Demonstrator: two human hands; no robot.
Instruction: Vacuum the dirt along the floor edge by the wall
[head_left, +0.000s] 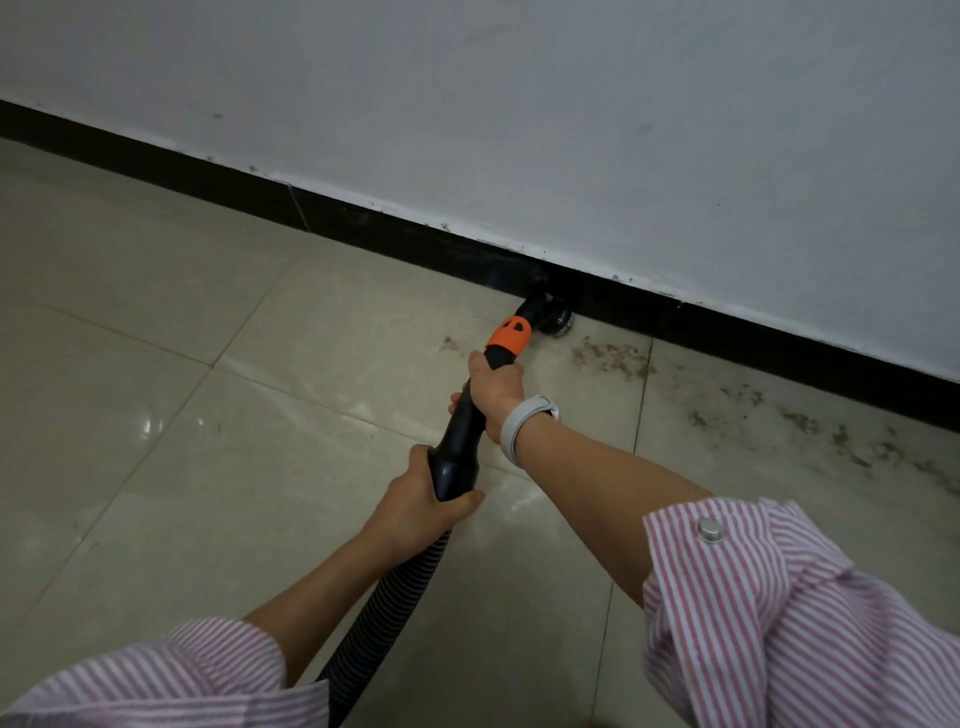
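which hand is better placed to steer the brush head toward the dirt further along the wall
Right. The right hand grips the wand just behind the orange collar, nearest the brush head, and the dirt lies to its right. The left hand holds farther back, by the hose.

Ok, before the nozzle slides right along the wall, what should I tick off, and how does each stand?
1. Right hand grips the wand near the orange collar: ok.
2. Left hand grips the wand where the hose joins: ok.
3. Brush nozzle against the black baseboard: ok.
4. Dirt left to the right: not ok, still there.
5. Suction running: cannot tell.
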